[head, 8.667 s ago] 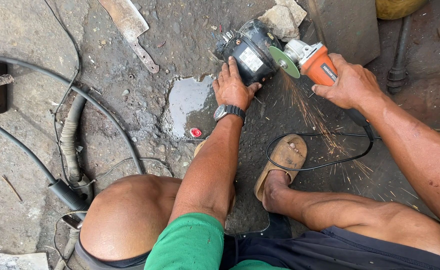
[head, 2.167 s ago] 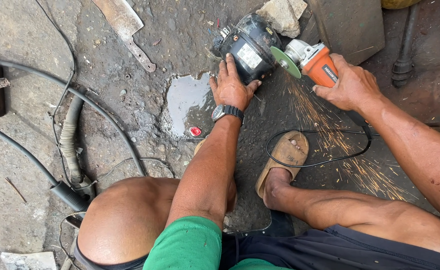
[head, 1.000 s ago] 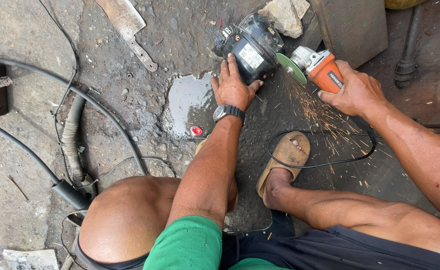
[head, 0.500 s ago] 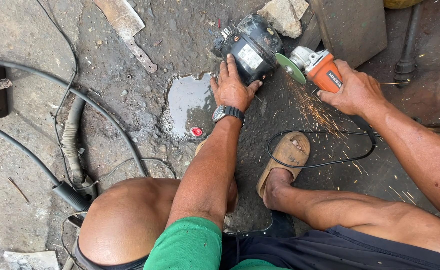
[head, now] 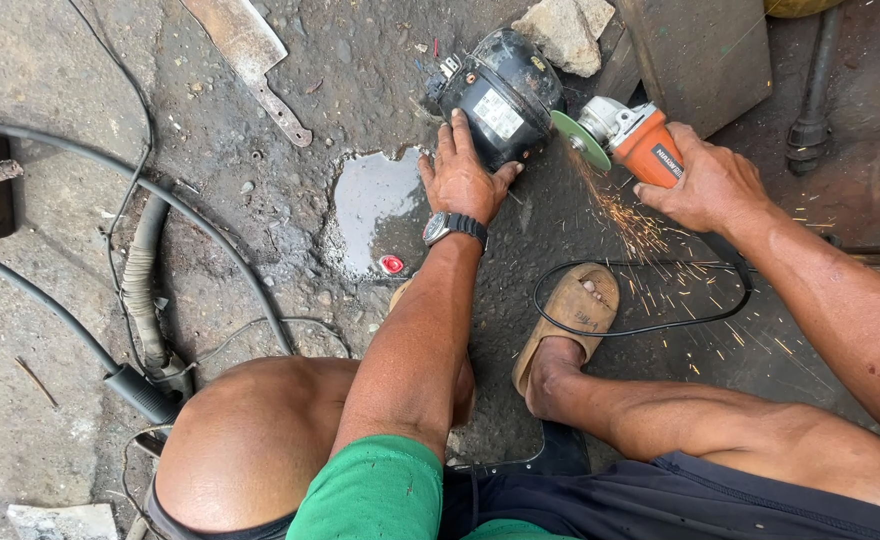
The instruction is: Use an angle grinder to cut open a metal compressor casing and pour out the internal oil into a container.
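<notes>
while sparks spray across the oily concrete floor point(head: 260, 200), left hand point(head: 463, 180) fingers spread on the compressor point(head: 500, 95), right hand point(head: 712, 185) clamps the grinder point(head: 630, 135).

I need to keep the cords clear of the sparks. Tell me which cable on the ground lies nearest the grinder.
The thin black cable looped around the sandalled foot, right under the sparks. The thicker black cables and grey hose lie far off, beyond the puddle.

— What lies on the ground at the left?
— A black cable point(head: 80, 150) curves across the concrete, beside a ribbed grey hose point(head: 140, 290). A rusty flat blade point(head: 250, 55) lies near the top edge.

— And toward the middle?
— A shallow puddle point(head: 375, 200), with a small red cap point(head: 392, 264) at its lower edge. A pale stone point(head: 565, 32) rests at the top.
</notes>
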